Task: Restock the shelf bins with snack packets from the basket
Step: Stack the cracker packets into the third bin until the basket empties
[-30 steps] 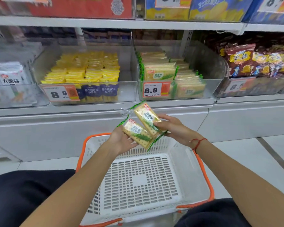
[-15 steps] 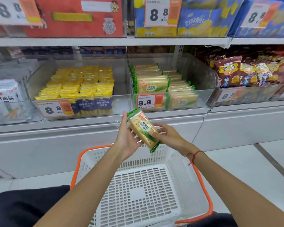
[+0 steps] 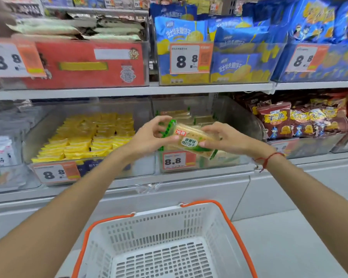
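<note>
Green-edged cracker packets (image 3: 190,140) held between both hands, in front of the clear bin (image 3: 243,125) already stocked with the same kind. Left hand (image 3: 149,135) pinches the left end, fingers curled; right hand (image 3: 223,137) grips the right end. Likely light, film slick, crackers inside brittle: best held by the flat faces or sealed ends, not squeezed. White basket (image 3: 225,221) below shows no packets.
</note>
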The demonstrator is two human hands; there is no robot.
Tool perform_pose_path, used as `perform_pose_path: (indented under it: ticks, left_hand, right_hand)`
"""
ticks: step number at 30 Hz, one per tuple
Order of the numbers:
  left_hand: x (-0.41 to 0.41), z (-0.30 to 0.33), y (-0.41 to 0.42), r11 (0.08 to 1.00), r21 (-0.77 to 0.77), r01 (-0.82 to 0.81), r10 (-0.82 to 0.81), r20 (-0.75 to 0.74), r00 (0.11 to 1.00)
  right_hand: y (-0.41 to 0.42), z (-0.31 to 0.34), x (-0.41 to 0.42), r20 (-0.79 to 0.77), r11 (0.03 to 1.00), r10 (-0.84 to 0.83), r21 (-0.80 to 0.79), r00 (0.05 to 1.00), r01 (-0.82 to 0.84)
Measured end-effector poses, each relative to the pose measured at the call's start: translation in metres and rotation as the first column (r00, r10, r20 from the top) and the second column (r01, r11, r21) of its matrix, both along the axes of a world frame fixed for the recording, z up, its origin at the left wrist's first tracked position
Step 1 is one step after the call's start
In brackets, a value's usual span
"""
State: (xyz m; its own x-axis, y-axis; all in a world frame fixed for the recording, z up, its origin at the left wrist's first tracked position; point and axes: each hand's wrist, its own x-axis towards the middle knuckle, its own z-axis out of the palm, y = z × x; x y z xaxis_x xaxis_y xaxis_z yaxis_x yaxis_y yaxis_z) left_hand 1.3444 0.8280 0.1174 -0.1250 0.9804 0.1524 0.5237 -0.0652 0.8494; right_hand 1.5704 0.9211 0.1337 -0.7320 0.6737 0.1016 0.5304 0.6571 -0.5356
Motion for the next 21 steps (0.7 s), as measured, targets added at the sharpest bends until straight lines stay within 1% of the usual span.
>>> perform_pose_path:
  ticks: [1, 2, 3, 4, 6, 7, 9, 10, 12, 13, 14, 16, 18, 21]
  left_hand:
    - [-0.004, 0.003, 0.007, 1.000, -0.012, -0.010, 0.008, -0.166, 0.986]
    - [-0.007, 0.005, 0.015, 0.999, -0.024, -0.030, 0.020, -0.329, 0.944]
    - [-0.008, 0.005, 0.019, 0.998, -0.034, -0.056, 0.033, -0.473, 0.881]
    - [-0.008, 0.006, 0.022, 0.996, -0.030, -0.087, 0.053, -0.585, 0.810]
    - [-0.007, 0.003, 0.026, 0.990, 0.017, -0.141, 0.108, -0.730, 0.674]
    - [-0.007, -0.001, 0.027, 0.986, 0.049, -0.157, 0.137, -0.775, 0.617]
    - [-0.011, -0.007, 0.028, 0.978, 0.104, -0.180, 0.186, -0.822, 0.538]
    - [-0.013, -0.011, 0.029, 0.977, 0.111, -0.183, 0.194, -0.823, 0.534]
    - [-0.013, -0.017, 0.027, 0.982, 0.108, -0.152, 0.176, -0.805, 0.566]
    - [-0.012, -0.021, 0.026, 0.986, 0.105, -0.126, 0.159, -0.810, 0.564]
    - [-0.010, -0.024, 0.026, 0.989, 0.108, -0.105, 0.148, -0.831, 0.537]
    - [-0.006, -0.028, 0.024, 0.990, 0.113, -0.089, 0.141, -0.886, 0.441]
    - [-0.003, -0.031, 0.023, 0.991, 0.103, -0.083, 0.127, -0.919, 0.374]
    - [0.000, -0.033, 0.018, 0.996, 0.020, -0.082, 0.048, -0.933, 0.357]
  right_hand:
    - [0.009, 0.006, -0.004, 0.066, 0.999, 0.027, 0.019, 0.997, -0.028]
    - [0.019, 0.011, -0.009, 0.120, 0.998, 0.049, 0.040, 0.992, -0.055]
    - [0.024, 0.015, -0.013, 0.170, 0.996, 0.057, 0.057, 0.984, -0.068]
    - [0.031, 0.016, -0.019, 0.221, 0.995, 0.054, 0.065, 0.974, -0.070]
    - [0.042, 0.012, -0.032, 0.298, 0.997, 0.027, 0.065, 0.954, -0.049]
    - [0.045, 0.009, -0.039, 0.316, 0.997, 0.019, 0.071, 0.949, -0.043]
    - [0.045, -0.001, -0.049, 0.272, 0.996, 0.023, 0.080, 0.962, -0.046]
    - [0.042, -0.006, -0.052, 0.221, 0.995, 0.018, 0.090, 0.975, -0.039]
    - [0.033, -0.019, -0.052, 0.106, 0.989, -0.028, 0.149, 0.994, 0.012]
    - [0.029, -0.028, -0.051, 0.067, 0.977, -0.060, 0.209, 0.996, 0.044]
    - [0.025, -0.037, -0.049, 0.049, 0.961, -0.085, 0.269, 0.995, 0.069]
    - [0.018, -0.051, -0.046, 0.069, 0.945, -0.115, 0.314, 0.991, 0.088]
    - [0.013, -0.062, -0.042, 0.130, 0.953, -0.129, 0.291, 0.983, 0.087]
    - [0.005, -0.074, -0.040, 0.198, 0.956, -0.149, 0.278, 0.969, 0.090]
